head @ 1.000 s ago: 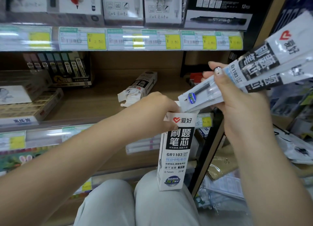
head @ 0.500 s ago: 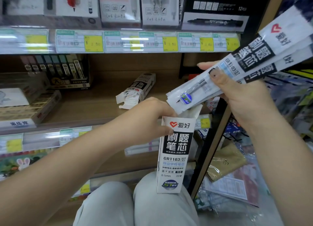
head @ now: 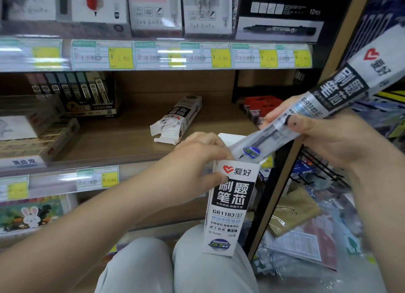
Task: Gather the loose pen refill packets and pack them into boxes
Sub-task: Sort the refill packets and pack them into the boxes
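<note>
Right grip: our right hand (head: 324,137) pinches a bundle of refill packets (head: 311,110), thumb on top, fingers beneath, so the stack stays squared and slides as one.
Packet angle: we tilt the bundle down and to the left, tips first, aimed at the box mouth. The printed header ends stick up to the right, well clear of the opening.
Left grip: our left hand (head: 203,159) wraps the top of the upright refill box (head: 230,207), fingers at the rim, likely to hold the flap back and keep the mouth open.
Box position: it stands on our knee, logo toward us, steady enough to take a push from above.
Contact: the packet tips sit right at the opening; whether they are already inside, we cannot tell.
Step in hand: feeding this bundle in, we judge.
Shelf behind: a second box (head: 177,121) lies on its side on the wooden shelf (head: 122,139), flaps torn open, white contents showing, probably next to sort.
Watch for: tips catching the rim.
</note>
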Demonstrator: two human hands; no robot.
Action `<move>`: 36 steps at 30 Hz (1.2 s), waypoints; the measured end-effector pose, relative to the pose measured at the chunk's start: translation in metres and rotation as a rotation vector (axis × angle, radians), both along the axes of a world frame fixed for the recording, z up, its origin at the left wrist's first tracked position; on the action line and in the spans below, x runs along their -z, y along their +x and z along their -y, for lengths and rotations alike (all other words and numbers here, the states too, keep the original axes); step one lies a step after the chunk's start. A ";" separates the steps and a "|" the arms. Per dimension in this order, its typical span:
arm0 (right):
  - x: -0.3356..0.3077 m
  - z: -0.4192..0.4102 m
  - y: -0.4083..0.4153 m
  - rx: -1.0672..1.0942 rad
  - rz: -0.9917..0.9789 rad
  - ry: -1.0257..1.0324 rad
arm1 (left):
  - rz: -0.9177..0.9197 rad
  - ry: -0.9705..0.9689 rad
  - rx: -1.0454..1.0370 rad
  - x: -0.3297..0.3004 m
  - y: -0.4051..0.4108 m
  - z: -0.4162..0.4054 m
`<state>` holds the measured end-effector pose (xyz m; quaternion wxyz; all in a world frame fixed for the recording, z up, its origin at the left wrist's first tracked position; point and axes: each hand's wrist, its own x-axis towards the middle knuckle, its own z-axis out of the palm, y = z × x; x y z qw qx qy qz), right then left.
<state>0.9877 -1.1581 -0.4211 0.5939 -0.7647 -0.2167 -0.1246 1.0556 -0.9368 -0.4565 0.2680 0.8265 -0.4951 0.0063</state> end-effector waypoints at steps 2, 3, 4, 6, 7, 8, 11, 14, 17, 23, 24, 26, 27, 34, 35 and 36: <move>-0.003 0.002 0.002 0.005 -0.048 -0.017 | 0.017 -0.016 0.035 0.001 -0.003 0.001; -0.005 0.003 0.003 0.021 -0.077 -0.032 | 0.029 -0.026 0.049 0.002 -0.004 0.001; -0.006 0.003 0.005 0.045 -0.107 -0.052 | 0.043 -0.032 0.054 0.003 -0.006 0.002; -0.009 0.000 0.008 0.099 -0.146 -0.130 | 0.075 -0.031 0.058 0.004 -0.009 0.004; -0.011 -0.003 0.009 0.111 -0.155 -0.176 | 0.091 -0.026 0.056 0.005 -0.010 0.005; -0.011 -0.007 0.010 0.116 -0.169 -0.212 | 0.107 -0.022 0.054 0.005 -0.010 0.006; -0.006 -0.019 0.015 0.136 -0.235 -0.280 | 0.108 -0.020 0.041 0.005 -0.009 0.005; 0.005 -0.029 0.018 0.108 -0.278 -0.270 | 0.081 -0.022 0.009 0.005 -0.005 0.003; 0.003 -0.034 0.018 0.098 -0.260 -0.251 | 0.072 -0.016 0.003 0.004 -0.003 0.003; -0.011 -0.026 0.015 0.243 -0.096 -0.074 | 0.078 0.001 0.004 0.001 -0.002 0.003; -0.010 -0.026 0.016 0.259 -0.101 -0.104 | 0.077 -0.001 0.009 0.002 -0.003 0.003; -0.002 -0.032 0.019 0.266 -0.164 -0.229 | 0.083 -0.002 0.015 0.002 -0.003 0.004; 0.003 -0.035 0.021 0.259 -0.190 -0.276 | 0.083 0.004 0.010 0.002 -0.004 0.004; -0.011 -0.034 0.012 0.169 -0.253 -0.157 | 0.082 0.014 0.002 0.002 -0.003 0.000; -0.014 -0.031 0.012 0.187 -0.220 -0.123 | 0.082 0.008 0.007 0.002 -0.003 0.000; -0.017 -0.029 0.012 0.213 -0.186 -0.099 | 0.084 0.001 0.010 0.002 -0.003 0.000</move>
